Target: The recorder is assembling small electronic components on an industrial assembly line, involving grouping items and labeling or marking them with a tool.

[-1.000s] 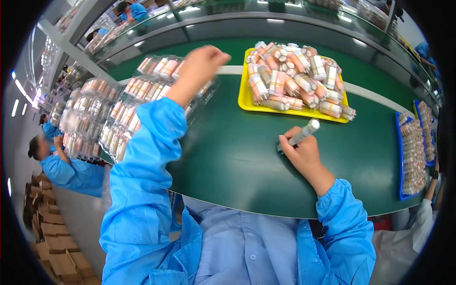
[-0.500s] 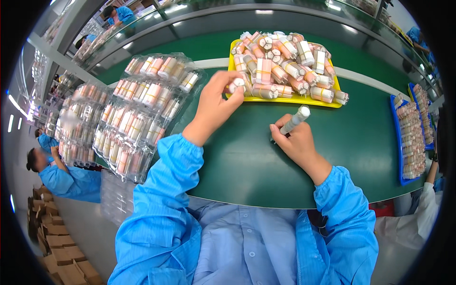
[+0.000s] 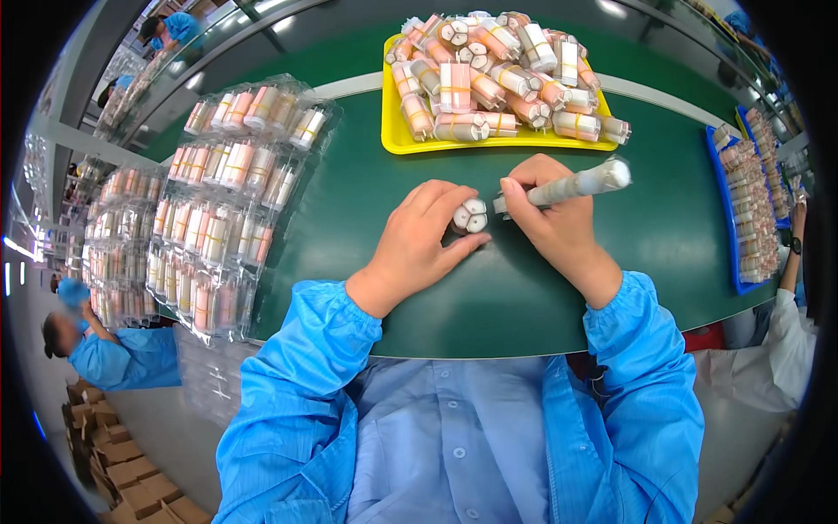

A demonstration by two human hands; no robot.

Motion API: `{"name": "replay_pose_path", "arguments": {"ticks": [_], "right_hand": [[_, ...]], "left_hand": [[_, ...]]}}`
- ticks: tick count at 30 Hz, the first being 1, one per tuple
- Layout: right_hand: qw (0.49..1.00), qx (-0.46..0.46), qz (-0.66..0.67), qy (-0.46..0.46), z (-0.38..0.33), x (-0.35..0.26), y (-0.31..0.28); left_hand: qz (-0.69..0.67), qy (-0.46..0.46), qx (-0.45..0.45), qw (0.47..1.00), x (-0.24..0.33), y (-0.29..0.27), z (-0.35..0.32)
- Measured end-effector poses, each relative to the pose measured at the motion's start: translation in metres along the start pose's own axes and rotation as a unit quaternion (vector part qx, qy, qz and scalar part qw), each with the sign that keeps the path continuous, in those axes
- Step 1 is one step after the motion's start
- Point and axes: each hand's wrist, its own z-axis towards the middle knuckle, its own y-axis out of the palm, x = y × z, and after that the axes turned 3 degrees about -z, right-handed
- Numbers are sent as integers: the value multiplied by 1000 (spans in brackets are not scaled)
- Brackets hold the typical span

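My left hand is closed around a small bundle of cylinders, its three white round ends facing up, just above the green tabletop. In my right hand is a thick, pen-like stick wrapped in clear plastic, gripped like a pen. The stick slants, its lower tip close beside the bundle; whether they touch I cannot tell. Beyond both hands lies a yellow tray heaped with similar pink, white and grey bundles, many held by yellow bands.
Clear plastic blister trays filled with bundles stand at the left. Blue trays of bundles lie at the far right. Co-workers in blue sit farther off to the left; cardboard boxes are on the floor there.
My left hand has drawn back from the yellow tray toward me with the bundle. My right hand has risen slightly, and its stick now tilts farther right, tip near the bundle.
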Motion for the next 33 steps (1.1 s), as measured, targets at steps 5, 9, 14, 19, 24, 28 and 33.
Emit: {"name": "replay_pose_path", "arguments": {"ticks": [5,9,14,19,24,28,33], "right_hand": [[998,-8,64,27,1,-6,-3],[998,-30,48,21,-1,-5,-2],[998,-40,31,22,-2,-3,1],[996,-66,-5,54,-1,-12,2],[996,-53,23,70,-5,-8,5],[994,-11,75,83,-3,-8,3],[996,-33,68,50,-4,-1,2]], "left_hand": [[-62,-19,-17,998,5,6,-3],[-69,-19,-17,997,6,6,-2],[-73,-6,-6,997,8,8,-1],[-65,-3,9,998,8,10,-2],[-3,-64,-16,998,8,11,-4],[-95,-96,24,990,5,16,-6],[-154,-93,-23,983,9,13,-8]]}}
